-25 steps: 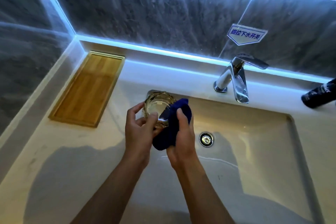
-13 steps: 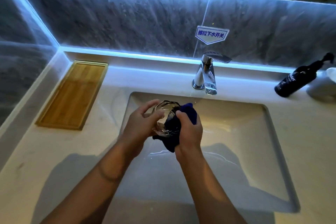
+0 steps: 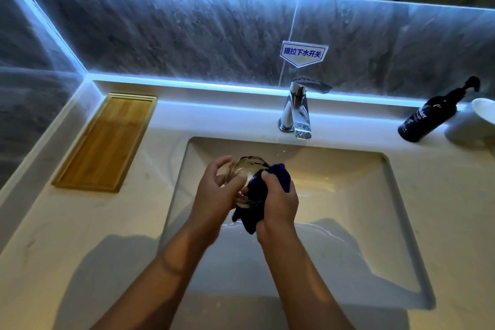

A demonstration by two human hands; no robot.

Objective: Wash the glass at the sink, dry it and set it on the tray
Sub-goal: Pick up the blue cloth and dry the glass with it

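Note:
A clear cut glass [image 3: 247, 169] lies tilted on its side over the left part of the white sink basin [image 3: 348, 195]. My left hand [image 3: 214, 195] grips it from the left, fingers around its wall. My right hand [image 3: 278, 203] holds a dark blue cloth [image 3: 254, 195] pressed against the glass's right side and into its mouth. The wooden tray [image 3: 104, 142] lies on the counter at the left, with nothing on it.
A chrome tap [image 3: 297, 112] stands behind the basin, no water running. A black pump bottle [image 3: 428, 118] and a white dish [image 3: 484, 112] sit at the back right. A labelled sign [image 3: 302, 53] hangs on the grey wall. A mirror runs along the top.
My view has swung right and back, so the tray and tap shifted left. Both hands stayed together on glass and cloth, with the glass turned a little between them.

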